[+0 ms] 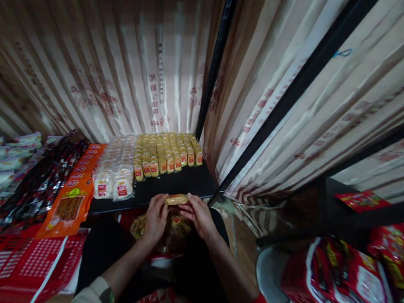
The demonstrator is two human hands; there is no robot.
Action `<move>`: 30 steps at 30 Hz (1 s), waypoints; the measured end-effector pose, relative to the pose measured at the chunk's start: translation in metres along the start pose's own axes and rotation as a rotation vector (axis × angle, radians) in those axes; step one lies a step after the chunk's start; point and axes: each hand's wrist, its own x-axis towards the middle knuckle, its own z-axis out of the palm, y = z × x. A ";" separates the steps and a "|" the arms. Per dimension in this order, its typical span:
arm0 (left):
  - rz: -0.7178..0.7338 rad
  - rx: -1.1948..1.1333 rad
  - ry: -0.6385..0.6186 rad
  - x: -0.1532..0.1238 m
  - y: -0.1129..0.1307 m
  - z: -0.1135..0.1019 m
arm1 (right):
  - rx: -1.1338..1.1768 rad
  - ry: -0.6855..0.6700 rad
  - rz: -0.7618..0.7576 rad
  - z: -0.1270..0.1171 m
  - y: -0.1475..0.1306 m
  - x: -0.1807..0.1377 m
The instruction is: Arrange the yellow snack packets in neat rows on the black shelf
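Between my fingertips, a small yellow wrapped snack (176, 199) lies level, in front of the shelf edge. My left hand (155, 219) pinches its left end, and my right hand (199, 215) grips the right end. Below them, between the knees, sits a container of similar yellow wrapped snacks (175, 232), partly hidden by the hands. Rows of upright yellow snack packs (170, 163) with red and orange labels stand on the black shelf (177, 187) just beyond.
Left of the yellow rows are clear packs of white snacks (121, 186), an orange snack bag (69, 206) and dark shiny packets (46, 177). A red basket (26, 272) is at lower left. Another red basket (296, 282) holds packages at lower right. Black posts (276, 117) cross the right side.
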 end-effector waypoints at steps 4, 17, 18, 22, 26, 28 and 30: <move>0.068 0.043 0.035 0.004 0.003 -0.001 | 0.082 -0.015 -0.009 -0.003 0.003 -0.001; -0.349 -0.429 -0.038 0.030 0.027 0.019 | 0.023 -0.006 -0.130 -0.014 0.019 0.014; -0.361 -0.441 -0.024 0.031 0.027 0.022 | 0.025 -0.009 -0.122 -0.015 0.018 0.013; -0.459 -0.525 0.036 0.036 0.024 0.029 | 0.084 0.012 -0.105 -0.018 0.013 0.012; -0.608 -0.708 0.169 0.038 0.024 0.035 | 0.101 0.062 -0.097 -0.017 0.013 0.015; -0.683 -0.794 0.224 0.038 0.028 0.039 | 0.111 0.073 -0.079 -0.013 0.015 0.018; -0.721 -0.857 0.242 0.037 0.032 0.042 | 0.111 0.064 -0.075 -0.009 0.016 0.020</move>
